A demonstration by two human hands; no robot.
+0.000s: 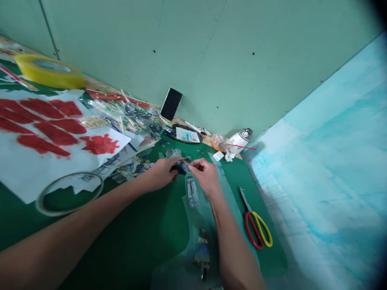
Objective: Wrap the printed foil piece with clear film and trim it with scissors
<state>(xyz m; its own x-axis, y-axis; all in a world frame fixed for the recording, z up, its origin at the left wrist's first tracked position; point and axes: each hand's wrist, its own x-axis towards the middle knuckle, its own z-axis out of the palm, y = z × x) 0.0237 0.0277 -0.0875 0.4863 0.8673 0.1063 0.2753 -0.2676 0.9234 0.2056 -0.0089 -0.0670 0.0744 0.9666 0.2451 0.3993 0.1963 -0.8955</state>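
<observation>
My green-topped bench [136,233] carries everything, its back edge along a pale green wall. Toward its left edge spreads a broad white paper sheet [75,159] painted with red patches. A strip of clear plastic film [198,219] runs beneath my right forearm. At the back left corner sits a thick yellow roll of tape [74,80]; near the right edge lie metal scissors [249,209] with one red and one yellow handle, blades toward the back edge. My left hand [163,173] and right hand [205,177] nearly meet, fingertips pinched on a small, dark, patterned flat piece [182,166], raised between me and the back edge; its details are blurred. Just nearer me, a narrow oblong patterned cutout [192,193] lies at the film, whether over or under I cannot tell.
</observation>
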